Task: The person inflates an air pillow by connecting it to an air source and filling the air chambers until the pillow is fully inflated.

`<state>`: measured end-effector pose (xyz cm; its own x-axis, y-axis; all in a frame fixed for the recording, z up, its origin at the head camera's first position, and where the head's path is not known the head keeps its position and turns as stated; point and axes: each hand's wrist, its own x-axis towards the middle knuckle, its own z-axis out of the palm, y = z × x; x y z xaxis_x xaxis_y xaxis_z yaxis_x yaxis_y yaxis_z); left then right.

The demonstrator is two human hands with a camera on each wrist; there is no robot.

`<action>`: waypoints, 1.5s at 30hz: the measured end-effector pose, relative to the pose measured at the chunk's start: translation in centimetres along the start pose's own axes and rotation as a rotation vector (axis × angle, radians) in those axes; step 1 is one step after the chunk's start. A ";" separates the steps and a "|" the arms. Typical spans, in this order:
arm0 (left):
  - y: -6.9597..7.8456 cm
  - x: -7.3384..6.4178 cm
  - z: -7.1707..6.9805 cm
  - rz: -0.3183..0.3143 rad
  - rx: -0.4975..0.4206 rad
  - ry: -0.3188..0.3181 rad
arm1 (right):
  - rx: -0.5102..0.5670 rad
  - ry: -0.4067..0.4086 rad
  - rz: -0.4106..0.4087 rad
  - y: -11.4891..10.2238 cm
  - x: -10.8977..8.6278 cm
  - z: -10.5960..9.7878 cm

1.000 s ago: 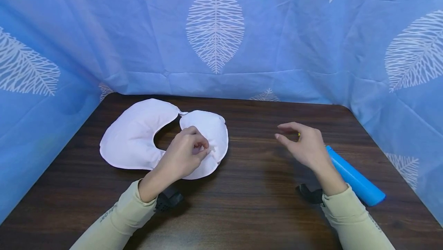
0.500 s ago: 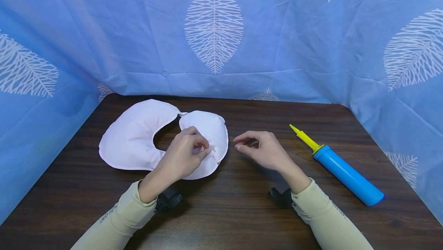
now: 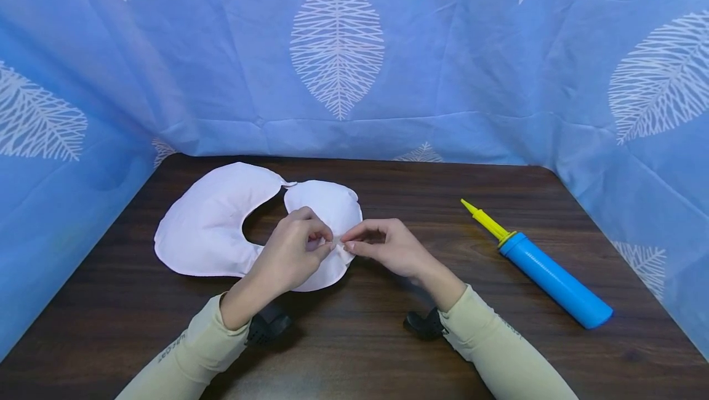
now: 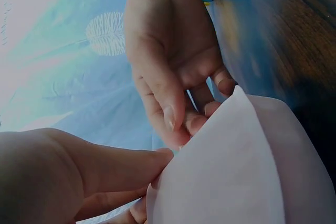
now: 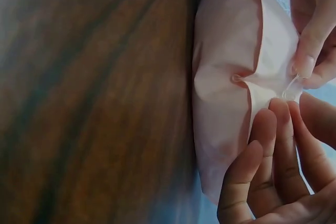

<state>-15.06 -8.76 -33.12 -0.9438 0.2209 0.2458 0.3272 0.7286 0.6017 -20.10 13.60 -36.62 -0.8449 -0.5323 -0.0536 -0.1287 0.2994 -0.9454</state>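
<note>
A white inflatable neck pillow (image 3: 202,228), puffed up, lies on the left half of the table. My left hand (image 3: 290,246) reaches over its right lobe and pinches the small clear air valve (image 5: 290,95) with thumb and forefinger. From the right, my right hand (image 3: 393,249) meets it there, thumb and forefinger tips closed in on the valve. The right wrist view shows a clear strip running from the left thumb down to the valve, with the right hand's fingertips (image 5: 281,109) against the pillow cloth. In the left wrist view the pillow's edge hides the valve.
A blue hand pump (image 3: 554,280) with a yellow nozzle (image 3: 487,221) lies on the right of the dark wooden table (image 3: 354,351). A blue curtain (image 3: 232,49) with white leaf prints hangs behind and at both sides.
My right hand has moved left from over the pump to the valve, and its thumb and forefinger have come closer together. The left hand has stayed at the valve. The pump has come into full view.
</note>
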 end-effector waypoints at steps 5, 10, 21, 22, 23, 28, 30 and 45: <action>-0.1 0.1 0.2 0.019 -0.010 0.002 | 0.081 0.006 0.032 0.3 0.1 0.2; -0.1 0.1 0.3 0.028 -0.019 0.009 | 0.105 0.007 0.046 0.5 0.3 0.4; -0.2 0.1 0.5 0.014 -0.062 0.018 | 0.245 0.020 0.060 0.7 0.6 0.9; -0.3 0.2 0.5 0.013 -0.072 0.020 | 0.262 0.022 0.060 0.8 0.7 0.9; -0.4 0.2 0.5 0.010 -0.087 0.020 | 0.279 0.023 0.061 0.8 0.7 0.9; -1.0 0.5 0.7 -0.010 -0.184 0.025 | 0.328 0.036 0.069 1.1 0.8 1.0; -1.3 0.6 0.7 -0.021 -0.226 0.023 | 0.335 0.038 0.068 1.1 0.8 1.0; -1.4 0.7 0.2 -0.039 -0.204 0.027 | 0.353 0.083 0.057 1.3 0.8 0.9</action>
<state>-16.18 -9.45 -33.97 -0.9552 0.1761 0.2378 0.2958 0.5895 0.7517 -20.47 12.90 -38.22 -0.8868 -0.4520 -0.0965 0.0946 0.0268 -0.9952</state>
